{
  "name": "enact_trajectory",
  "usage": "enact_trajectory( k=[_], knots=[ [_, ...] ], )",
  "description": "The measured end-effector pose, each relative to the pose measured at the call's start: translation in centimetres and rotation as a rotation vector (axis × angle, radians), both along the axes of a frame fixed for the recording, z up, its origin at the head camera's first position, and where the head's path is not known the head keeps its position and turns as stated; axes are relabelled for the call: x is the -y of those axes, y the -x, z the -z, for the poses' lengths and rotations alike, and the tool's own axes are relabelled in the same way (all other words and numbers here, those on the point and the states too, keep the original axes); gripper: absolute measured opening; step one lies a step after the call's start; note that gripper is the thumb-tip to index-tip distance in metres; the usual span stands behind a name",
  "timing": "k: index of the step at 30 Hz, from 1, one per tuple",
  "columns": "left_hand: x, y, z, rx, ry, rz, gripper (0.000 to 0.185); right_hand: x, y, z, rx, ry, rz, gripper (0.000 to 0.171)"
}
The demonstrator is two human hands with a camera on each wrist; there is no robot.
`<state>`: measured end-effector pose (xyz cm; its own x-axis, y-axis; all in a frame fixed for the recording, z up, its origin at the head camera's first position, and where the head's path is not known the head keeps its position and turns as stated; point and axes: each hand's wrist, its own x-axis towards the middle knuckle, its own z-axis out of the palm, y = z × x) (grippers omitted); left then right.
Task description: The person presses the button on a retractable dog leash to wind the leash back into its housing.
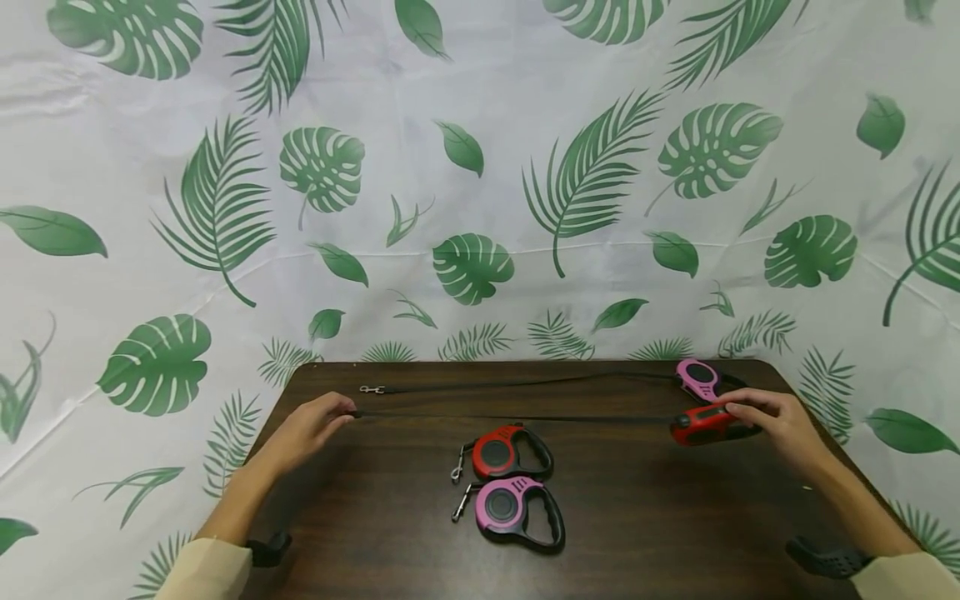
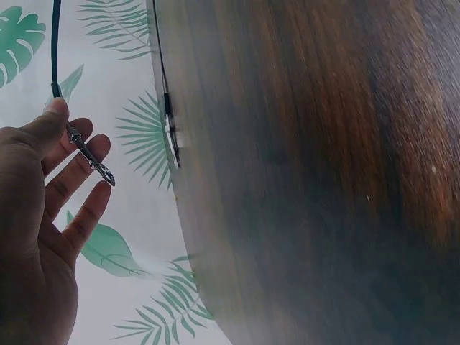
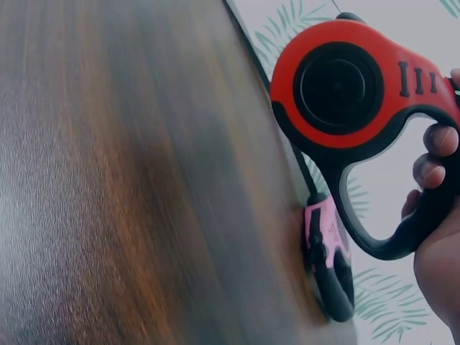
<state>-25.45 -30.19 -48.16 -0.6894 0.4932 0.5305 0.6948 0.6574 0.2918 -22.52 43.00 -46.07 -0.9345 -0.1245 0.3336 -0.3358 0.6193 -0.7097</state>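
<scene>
The red leash [image 1: 705, 423] in hand is stretched across the far half of the table [image 1: 390, 533], its cord [image 1: 517, 417] running nearly straight from 9 o'clock to 3 o'clock, so the long axis is left-to-right between the two hands. The right hand [image 1: 780, 425], at about 2 o'clock on the tabletop, is wrapped around the black handle of the red housing, fingers curled through the loop as the right wrist view shows. From that grip the free end lies due 9 o'clock, where the left hand [image 1: 311, 427] pinches the metal clip [image 2: 90, 154] between thumb and fingertips, the other fingers relaxed and spread. The left hand is the one at the clip end; the right is the one at the housing. A pink leash [image 1: 699, 379] lies just beyond, at 12 o'clock from the red housing, its own cord drawn out parallel and ending in a clip [image 1: 372, 389] near the table's far left. Two more leashes, a red one [image 1: 504, 452] and a pink one [image 1: 517, 510], sit retracted at the table's centre, at 6 o'clock from the taut cord and well apart from both hands. In the head view the right fingers hide most of the handle; whether the thumb presses the lock button cannot be told. The wrist views blur the tabletop.
</scene>
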Motion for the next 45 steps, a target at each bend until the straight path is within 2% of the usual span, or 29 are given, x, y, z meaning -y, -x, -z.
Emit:
enact_trajectory(
  k=[6,18,37,45],
  knots=[
    [-0.5,0.2,-0.1,-0.008,-0.018,0.026,0.022,0.4,0.0,0.2,-0.013,0.037,-0.045,0.023],
    [-1.3,0.3,0.0,-0.051,-0.035,0.063,0.025,1.7,0.1,0.2,-0.019,0.043,-0.055,0.021],
    [-2.6,0.5,0.2,-0.054,-0.029,0.08,0.026,3.9,0.0,0.2,-0.017,0.095,-0.079,0.02],
    [-3.5,0.6,0.4,-0.025,-0.043,0.109,0.028,4.8,0.1,0.3,-0.028,0.088,-0.087,0.02]
  ],
)
